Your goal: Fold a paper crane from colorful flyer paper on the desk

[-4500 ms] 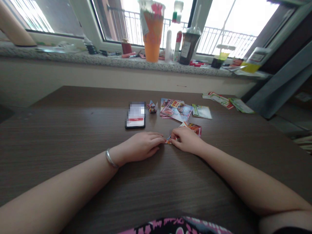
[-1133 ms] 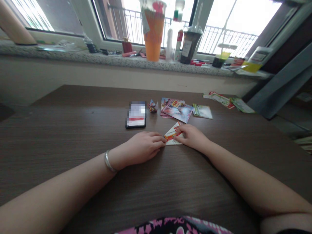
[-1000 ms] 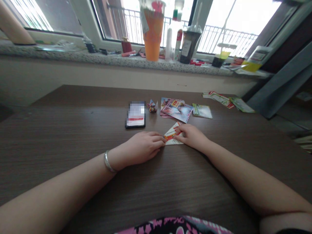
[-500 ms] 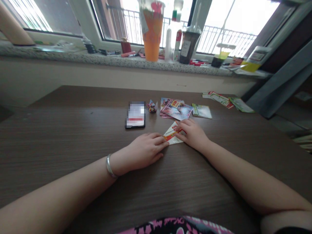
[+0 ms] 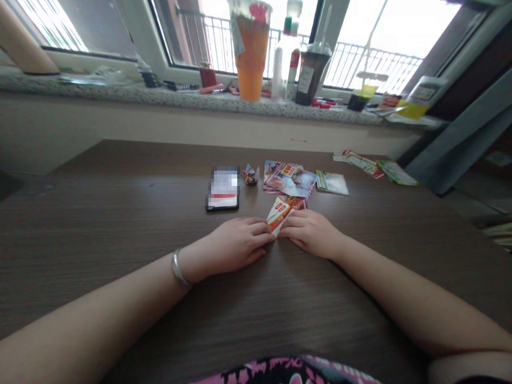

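Note:
A small folded piece of printed paper (image 5: 279, 212), white with red marks, lies on the brown wooden table (image 5: 120, 213) between my hands. My left hand (image 5: 232, 246), a silver bangle on its wrist, rests on the table with its fingertips pressing the paper's near corner. My right hand (image 5: 308, 234) has its fingers closed on the paper's right side, folding it up. A black phone (image 5: 223, 188) lies just beyond my left hand.
A tiny folded paper figure (image 5: 250, 175), a stack of colourful leaflets (image 5: 290, 179) and a green card (image 5: 331, 182) lie past the phone. More leaflets (image 5: 362, 161) sit at the far right. The stone windowsill (image 5: 180, 98) holds an orange cup (image 5: 250, 64), bottles and a dark drink.
My right hand has drawn in toward my left and lifted the paper's right side, so the flat triangle now stands narrower and more upright. My left hand has stayed in place.

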Demonstrator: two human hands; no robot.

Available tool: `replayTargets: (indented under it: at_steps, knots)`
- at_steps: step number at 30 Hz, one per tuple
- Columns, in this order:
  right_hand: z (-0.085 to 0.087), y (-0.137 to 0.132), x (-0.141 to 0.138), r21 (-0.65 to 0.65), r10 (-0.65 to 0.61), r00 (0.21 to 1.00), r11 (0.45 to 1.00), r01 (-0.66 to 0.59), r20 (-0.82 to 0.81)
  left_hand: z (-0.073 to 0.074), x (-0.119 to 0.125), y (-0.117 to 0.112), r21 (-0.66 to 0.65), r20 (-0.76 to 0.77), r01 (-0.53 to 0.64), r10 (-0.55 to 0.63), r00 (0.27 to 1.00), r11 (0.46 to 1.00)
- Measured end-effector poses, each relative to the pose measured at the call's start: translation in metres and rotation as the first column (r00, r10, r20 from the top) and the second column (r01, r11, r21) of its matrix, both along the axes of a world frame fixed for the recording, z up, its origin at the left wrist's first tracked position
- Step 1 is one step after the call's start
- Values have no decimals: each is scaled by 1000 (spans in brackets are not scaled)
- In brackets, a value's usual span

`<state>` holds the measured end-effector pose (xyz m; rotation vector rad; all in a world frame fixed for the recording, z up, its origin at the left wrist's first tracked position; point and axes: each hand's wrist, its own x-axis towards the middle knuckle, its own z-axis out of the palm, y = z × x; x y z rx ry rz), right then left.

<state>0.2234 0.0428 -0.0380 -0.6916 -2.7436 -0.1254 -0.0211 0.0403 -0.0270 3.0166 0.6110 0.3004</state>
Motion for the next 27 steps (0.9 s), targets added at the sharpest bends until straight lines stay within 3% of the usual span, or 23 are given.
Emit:
replayTargets:
  at_steps: [12,21,27]
  knots:
    - [3,-2,-5,0,-26,998,1000,26,54,1,4,-3,59,-1,2,-2,1000,998]
    - [1,-3,1,16,-27,999,1000,26,47,17,-2,-1,-78,-50,0,-4,999,997]
    - [0,-3,2,16,-15,1000,1000,15,27,23,-5,0,-100,-58,22,-28,998,995]
